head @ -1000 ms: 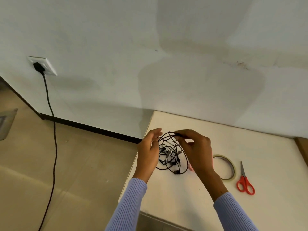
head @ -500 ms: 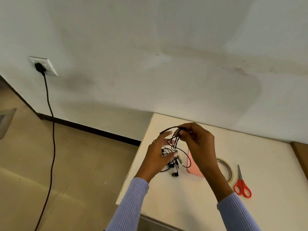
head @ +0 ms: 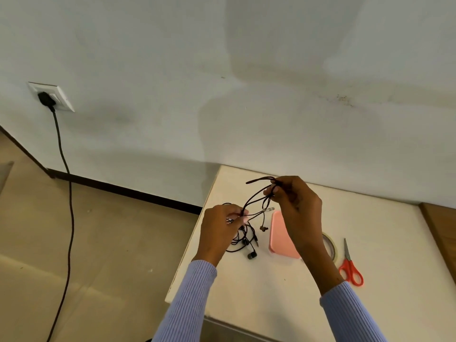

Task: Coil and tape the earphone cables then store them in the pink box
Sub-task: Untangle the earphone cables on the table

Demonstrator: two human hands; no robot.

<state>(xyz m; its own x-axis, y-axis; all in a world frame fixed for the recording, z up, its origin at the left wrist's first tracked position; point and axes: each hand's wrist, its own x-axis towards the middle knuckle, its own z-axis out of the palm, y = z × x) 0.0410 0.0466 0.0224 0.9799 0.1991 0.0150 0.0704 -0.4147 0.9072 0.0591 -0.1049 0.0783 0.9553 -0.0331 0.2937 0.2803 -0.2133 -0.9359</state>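
A tangle of black earphone cables (head: 249, 233) hangs between my hands above the white table (head: 385, 243). My left hand (head: 219, 230) pinches the lower strands, with loops and an earbud dangling below it. Up and to the right, my right hand (head: 296, 206) grips a bundle of strands, one end sticking out to the left. The pink box (head: 280, 236) lies on the table behind the cables, partly hidden by my right wrist. A roll of tape (head: 330, 243) peeks out to the right of that wrist.
Red-handled scissors (head: 350, 267) lie right of the tape. The table's left edge drops to a tiled floor (head: 98, 243). A black power cord (head: 70, 193) runs down from a wall socket (head: 50, 96). A wooden surface (head: 441, 233) adjoins the table at right.
My right hand has lifted its strands up and to the right, stretching the cables out from the tangle. My left hand closed on the lower strands. The pink box has come into sight.
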